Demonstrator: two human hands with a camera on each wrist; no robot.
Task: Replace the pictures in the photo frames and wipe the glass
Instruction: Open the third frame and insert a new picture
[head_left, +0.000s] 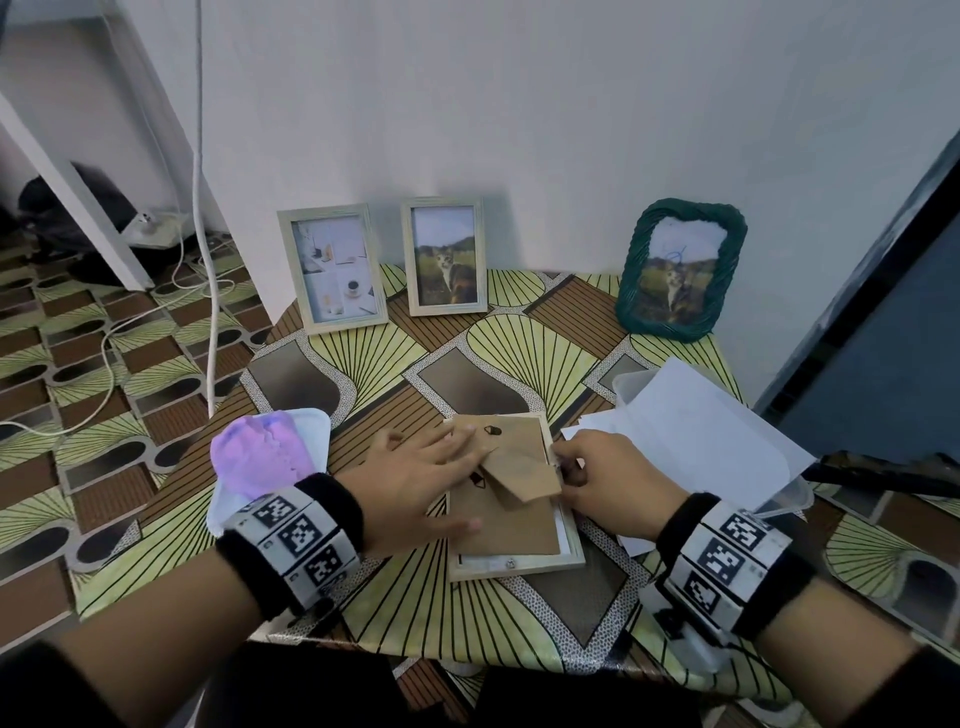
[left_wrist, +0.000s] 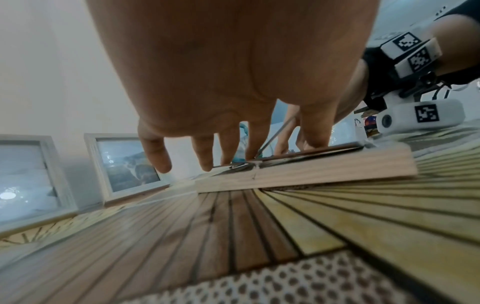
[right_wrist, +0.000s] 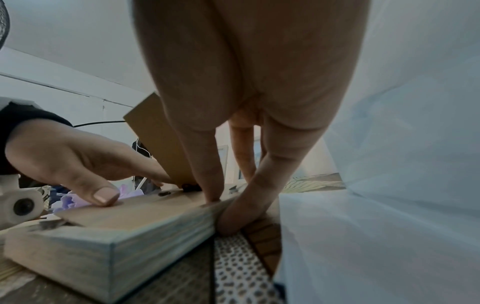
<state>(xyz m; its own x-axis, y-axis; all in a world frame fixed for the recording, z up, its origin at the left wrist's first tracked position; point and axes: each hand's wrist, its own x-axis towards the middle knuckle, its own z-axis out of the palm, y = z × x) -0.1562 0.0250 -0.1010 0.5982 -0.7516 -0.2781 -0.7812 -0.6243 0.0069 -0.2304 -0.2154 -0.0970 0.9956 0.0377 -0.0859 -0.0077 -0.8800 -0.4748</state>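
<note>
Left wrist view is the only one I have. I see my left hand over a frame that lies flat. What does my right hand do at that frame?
Observer: The right hand pinches the right edge of the face-down frame: one fingertip on top, another against the outer side.
Operator: Is the stand folded flat?
Observer: No, the brown stand flap is lifted off the back board.
Operator: Where is the wiping cloth?
Observer: A purple cloth lies in a white tray to the left of the frame. No hand touches it.
</note>
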